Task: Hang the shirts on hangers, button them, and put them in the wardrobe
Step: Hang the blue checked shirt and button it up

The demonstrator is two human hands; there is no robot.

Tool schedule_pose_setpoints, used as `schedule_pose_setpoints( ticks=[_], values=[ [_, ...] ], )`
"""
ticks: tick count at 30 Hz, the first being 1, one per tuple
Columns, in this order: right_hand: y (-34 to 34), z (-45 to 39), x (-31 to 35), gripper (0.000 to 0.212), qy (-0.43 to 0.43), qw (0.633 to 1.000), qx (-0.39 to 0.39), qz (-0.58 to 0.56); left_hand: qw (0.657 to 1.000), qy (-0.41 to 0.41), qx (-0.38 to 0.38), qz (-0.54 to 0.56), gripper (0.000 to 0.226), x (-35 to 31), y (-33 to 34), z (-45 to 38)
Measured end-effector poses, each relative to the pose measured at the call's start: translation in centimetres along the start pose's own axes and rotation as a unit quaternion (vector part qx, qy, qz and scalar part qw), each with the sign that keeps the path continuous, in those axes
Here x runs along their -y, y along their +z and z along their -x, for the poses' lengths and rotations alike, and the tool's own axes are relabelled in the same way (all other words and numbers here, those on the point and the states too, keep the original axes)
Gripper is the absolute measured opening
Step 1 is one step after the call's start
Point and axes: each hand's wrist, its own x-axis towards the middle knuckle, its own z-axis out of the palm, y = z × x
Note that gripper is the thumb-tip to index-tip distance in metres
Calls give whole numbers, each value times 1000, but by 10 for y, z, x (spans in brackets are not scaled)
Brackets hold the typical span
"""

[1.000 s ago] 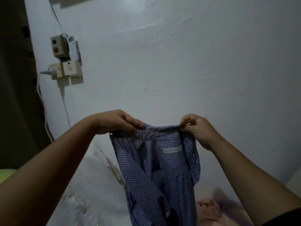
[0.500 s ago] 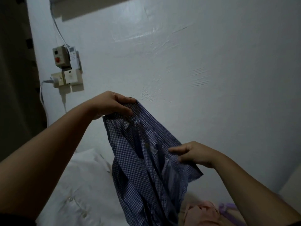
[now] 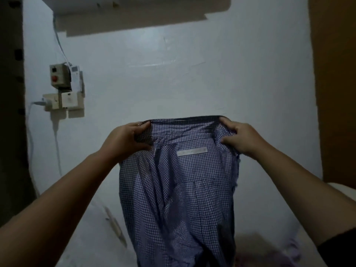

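Hanging in the air in front of a pale wall, a blue-and-white checked shirt is held up by its collar, spread between both hands. The left hand has its grip clenched on the left end of the collar, thumb under the fabric and fingers curled over the top edge. The right hand grasps the right end the same way, its fingers bunched into the cloth just below the collar band. The shirt's inside faces the camera, showing a white label just under the collar, and the body drops straight down in loose folds, out of view at the bottom. Below and to the left lies a white garment on a bed. On the wall to the left sit a switch box with a red button and a socket with a plug, its cable trailing down
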Motion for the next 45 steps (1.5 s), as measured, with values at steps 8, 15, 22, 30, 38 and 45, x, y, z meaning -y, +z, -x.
schedule_pose_setpoints(
  ticks=[8, 15, 22, 30, 38, 45],
  values=[
    [-66, 3, 75, 68, -86, 972, -36, 218, 996, 6, -77, 43, 83, -12, -42, -5],
    [-86, 15, 99, 68, -112, 969, -56, 212, 994, -3, -82, 74, 81, -26, -74, -7],
    [-62, 37, 35, 68, -9, 985, -8, 172, 993, -36, 37, 101, 79, -36, -22, 12],
    [20, 89, -128, 75, 192, 962, 136, 136, 957, -81, 268, 76, 77, -35, 140, 72],
    [101, 151, -290, 87, 336, 906, 223, 132, 911, -134, 378, 96, 68, -34, 317, 150],
    [164, 191, -384, 101, 399, 884, 235, 61, 877, -195, 422, 120, 73, -26, 434, 198]
  ],
)
